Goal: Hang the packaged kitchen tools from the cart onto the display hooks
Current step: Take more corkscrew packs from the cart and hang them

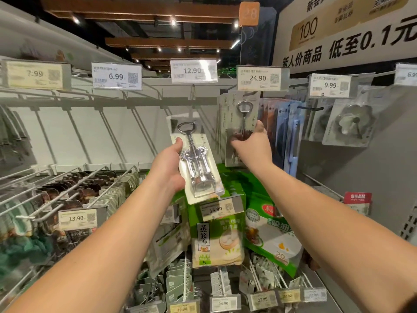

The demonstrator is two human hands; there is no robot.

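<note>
- Head view: my left hand (171, 163) grips a packaged corkscrew (195, 161) by its left edge, tilted, in the air in front of the shelf wall, below the 12.90 tag (194, 71).
- My right hand (251, 143) pinches the lower part of another corkscrew pack (242, 129) hanging with its stack under the 24.90 tag (262, 77), near the right end of the top rail (112, 98).
- I judge I am mid-hanging: the right hand steadies the stack while the left pack waits its turn.
- Next I would need to level the left pack and line its top hole with the tip of the hook; I cannot see that hook behind its tag.
- Room: the wall to the left of the stack is bare, with free prongs, so I can approach from there.
- Tight spots: the blue packs (291, 132) hang just beside the stack on the right, and the 15.90 tag (222, 207) and green bags (270, 224) sit right below my left pack.
- I see no cart here.
</note>
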